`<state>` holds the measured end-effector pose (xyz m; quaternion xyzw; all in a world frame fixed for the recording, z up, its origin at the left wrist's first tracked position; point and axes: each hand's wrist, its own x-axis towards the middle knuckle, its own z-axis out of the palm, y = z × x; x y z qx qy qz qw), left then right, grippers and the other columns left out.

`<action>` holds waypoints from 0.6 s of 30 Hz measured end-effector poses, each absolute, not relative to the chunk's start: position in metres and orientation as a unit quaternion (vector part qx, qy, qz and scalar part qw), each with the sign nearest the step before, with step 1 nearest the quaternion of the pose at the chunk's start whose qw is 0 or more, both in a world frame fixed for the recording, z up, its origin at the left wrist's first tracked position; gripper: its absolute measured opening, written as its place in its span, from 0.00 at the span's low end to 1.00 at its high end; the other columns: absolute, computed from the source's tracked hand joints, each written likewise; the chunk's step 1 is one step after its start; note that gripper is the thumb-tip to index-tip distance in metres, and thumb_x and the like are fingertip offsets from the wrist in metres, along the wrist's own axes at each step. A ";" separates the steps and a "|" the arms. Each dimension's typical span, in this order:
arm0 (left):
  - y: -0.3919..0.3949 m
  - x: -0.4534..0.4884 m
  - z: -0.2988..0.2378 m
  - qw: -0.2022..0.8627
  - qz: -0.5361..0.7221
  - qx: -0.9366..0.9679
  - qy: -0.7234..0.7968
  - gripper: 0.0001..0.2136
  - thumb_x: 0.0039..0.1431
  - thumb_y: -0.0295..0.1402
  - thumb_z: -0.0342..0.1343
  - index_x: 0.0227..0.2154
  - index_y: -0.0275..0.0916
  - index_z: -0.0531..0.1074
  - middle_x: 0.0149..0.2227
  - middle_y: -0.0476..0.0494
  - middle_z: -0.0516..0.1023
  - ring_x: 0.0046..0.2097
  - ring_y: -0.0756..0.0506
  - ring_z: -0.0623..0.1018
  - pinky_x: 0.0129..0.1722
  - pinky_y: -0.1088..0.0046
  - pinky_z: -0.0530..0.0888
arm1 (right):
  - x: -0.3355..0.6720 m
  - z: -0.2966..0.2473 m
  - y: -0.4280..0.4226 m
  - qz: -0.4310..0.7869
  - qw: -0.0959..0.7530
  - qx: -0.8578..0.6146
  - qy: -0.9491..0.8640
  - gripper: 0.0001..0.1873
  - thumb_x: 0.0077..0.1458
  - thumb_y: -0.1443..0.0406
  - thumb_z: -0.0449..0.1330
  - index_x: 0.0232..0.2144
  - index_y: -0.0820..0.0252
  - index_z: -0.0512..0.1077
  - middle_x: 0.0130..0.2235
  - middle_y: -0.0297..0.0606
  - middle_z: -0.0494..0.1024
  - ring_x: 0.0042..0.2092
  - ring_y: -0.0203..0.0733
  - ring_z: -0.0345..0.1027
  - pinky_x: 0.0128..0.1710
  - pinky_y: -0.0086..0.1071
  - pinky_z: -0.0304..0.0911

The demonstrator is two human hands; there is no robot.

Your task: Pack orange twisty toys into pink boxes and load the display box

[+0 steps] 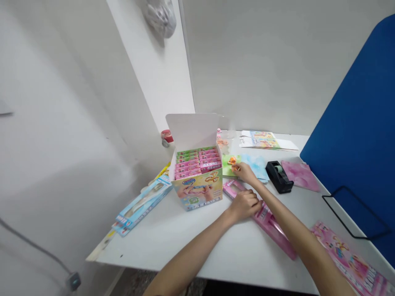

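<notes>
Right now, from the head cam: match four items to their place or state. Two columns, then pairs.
Items
1. left hand
2. right hand
3. black tape dispenser
4. open display box

Places or states
A. white lid up, pink and green packs inside
B. on a long pink package
C. between a blue sheet and a pink sheet
D. at an orange piece on a green card

Pairs: 1-B, 2-D, 3-C, 4-A
</notes>
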<state>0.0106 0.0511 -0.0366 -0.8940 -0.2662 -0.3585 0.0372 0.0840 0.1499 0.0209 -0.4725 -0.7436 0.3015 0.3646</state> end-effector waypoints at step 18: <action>0.041 0.009 -0.026 -0.056 -0.476 -0.777 -0.409 0.22 0.62 0.44 0.55 0.54 0.40 0.64 0.46 0.41 0.77 0.47 0.43 0.76 0.47 0.63 0.72 | 0.189 0.000 0.049 0.490 0.505 -0.425 -0.570 0.20 0.43 0.56 0.68 0.38 0.58 0.75 0.33 0.38 0.79 0.35 0.43 0.72 0.34 0.36 0.67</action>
